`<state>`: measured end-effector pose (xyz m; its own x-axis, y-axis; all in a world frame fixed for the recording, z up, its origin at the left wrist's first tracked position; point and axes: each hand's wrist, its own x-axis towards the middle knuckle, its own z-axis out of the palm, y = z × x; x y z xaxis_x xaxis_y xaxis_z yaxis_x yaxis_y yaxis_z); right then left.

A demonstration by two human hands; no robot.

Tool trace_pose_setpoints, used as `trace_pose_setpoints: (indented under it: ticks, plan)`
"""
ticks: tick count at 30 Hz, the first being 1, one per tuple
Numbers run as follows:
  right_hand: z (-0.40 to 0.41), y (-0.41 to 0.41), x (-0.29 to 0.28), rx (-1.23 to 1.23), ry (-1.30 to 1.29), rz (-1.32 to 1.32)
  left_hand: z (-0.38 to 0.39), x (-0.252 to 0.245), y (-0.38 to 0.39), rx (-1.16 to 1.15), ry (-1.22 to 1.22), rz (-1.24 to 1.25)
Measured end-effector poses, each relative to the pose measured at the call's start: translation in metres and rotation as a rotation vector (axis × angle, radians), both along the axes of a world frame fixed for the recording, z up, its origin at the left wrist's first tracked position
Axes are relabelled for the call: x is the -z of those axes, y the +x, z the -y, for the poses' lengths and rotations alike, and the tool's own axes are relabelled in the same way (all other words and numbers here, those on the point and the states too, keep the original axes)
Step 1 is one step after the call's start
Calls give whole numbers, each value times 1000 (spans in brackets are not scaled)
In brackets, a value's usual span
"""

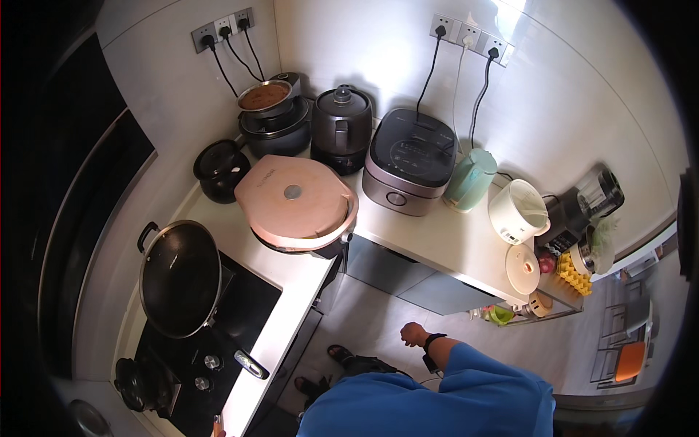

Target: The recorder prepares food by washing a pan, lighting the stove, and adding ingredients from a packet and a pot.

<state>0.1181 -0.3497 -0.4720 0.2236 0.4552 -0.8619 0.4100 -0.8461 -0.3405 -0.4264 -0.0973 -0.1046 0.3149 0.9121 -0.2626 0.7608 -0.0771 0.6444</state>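
My right hand (413,334) hangs over the floor with curled fingers and nothing visible in it. A black band (435,340) circles that wrist. At the bottom edge, a sliver of what seems to be my left hand (221,433) shows beside a brown handle (217,419); its grip is cut off. Near it lies the black glass cooktop (256,297) with two knobs. An empty dark wok (180,278) sits on it, its long handle (251,364) reaching over the white counter edge. A black lidded pot (134,385) stands on the nearer burner.
A closed pink electric griddle (295,205) fills the counter corner. Behind stand a black pot (221,169), a dark electric jug (341,128) and a rice cooker (409,164). Rightward are a green kettle (472,177), a cream pot (516,210), its lid (521,269) and a blender (579,210).
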Motion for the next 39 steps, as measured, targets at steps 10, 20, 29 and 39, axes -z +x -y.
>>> trace_pose_setpoints:
  ticks: [10, 20, 29, 39]
  plan:
    - [1, 27, 53, 438, 295, -233, 35, 11, 11, -340, -162, -117]
    - [-66, 10, 62, -318, 440, -311, 186, 37, -36, -595, -149, 219]
    - [-154, -154, -50, -199, 181, -105, 397, 65, -104, -1100, -199, 387]
    - [-136, -285, -105, -540, 249, -226, 448, 74, -108, -1188, -199, 539]
